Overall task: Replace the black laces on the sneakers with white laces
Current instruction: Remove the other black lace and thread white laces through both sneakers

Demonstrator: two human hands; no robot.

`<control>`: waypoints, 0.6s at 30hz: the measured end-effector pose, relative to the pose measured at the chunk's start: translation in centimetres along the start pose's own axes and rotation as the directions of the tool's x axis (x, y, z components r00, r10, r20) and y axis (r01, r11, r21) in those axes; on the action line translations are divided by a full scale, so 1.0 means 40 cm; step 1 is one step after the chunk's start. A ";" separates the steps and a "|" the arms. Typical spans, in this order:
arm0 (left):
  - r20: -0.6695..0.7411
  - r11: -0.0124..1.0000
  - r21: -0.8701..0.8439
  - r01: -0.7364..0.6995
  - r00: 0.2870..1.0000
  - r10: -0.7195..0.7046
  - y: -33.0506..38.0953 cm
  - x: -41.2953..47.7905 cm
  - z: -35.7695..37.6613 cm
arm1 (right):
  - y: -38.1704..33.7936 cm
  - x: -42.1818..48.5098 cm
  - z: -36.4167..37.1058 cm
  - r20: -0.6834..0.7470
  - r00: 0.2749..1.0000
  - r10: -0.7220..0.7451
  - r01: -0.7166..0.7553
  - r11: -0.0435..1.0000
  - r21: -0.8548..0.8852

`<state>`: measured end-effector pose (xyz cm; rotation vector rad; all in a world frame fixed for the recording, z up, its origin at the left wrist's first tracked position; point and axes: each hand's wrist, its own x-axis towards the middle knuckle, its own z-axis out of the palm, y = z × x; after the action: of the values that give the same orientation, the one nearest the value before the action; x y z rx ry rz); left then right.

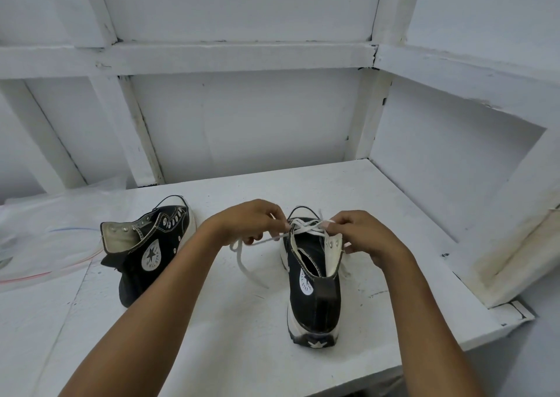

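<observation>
Both strands of a white lace [306,225] are being held over the upright sneaker [315,299], which is standing on the white table [212,321] with its heel toward the camera. One strand is being pinched between the thumb and curled fingers of the left hand [248,221], just left of the tongue. The other strand is being pinched by the right hand [363,239] at the shoe's right eyelet flap. The lace is being crossed over the eyelets nearest the toe, and a loose tail is being trailed across the table below the left hand. A second sneaker [151,251] is being kept to the left, well apart, lying tilted on its side with bare eyelets. A clear plastic sheet [45,239] is being kept on the table's left part.
</observation>
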<state>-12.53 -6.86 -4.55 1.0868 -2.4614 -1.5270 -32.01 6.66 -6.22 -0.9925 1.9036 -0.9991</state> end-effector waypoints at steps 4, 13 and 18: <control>0.016 0.996 0.060 -0.059 0.998 0.058 0.003 -0.001 -0.002 | 0.009 0.004 -0.007 -0.041 0.999 -0.028 0.032 0.995 0.098; -0.043 0.983 -0.145 -0.115 0.993 0.110 -0.003 0.009 -0.022 | 0.025 0.012 -0.020 0.072 0.997 0.037 -0.043 0.995 0.093; -0.010 0.898 -0.412 -0.155 0.986 0.166 -0.011 0.021 -0.011 | 0.020 0.004 -0.025 0.163 0.986 0.038 -0.041 0.999 0.012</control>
<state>-12.77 -7.79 -4.94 0.7719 -2.0370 -1.8919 -33.18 7.11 -6.56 -0.9929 1.7717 -0.8813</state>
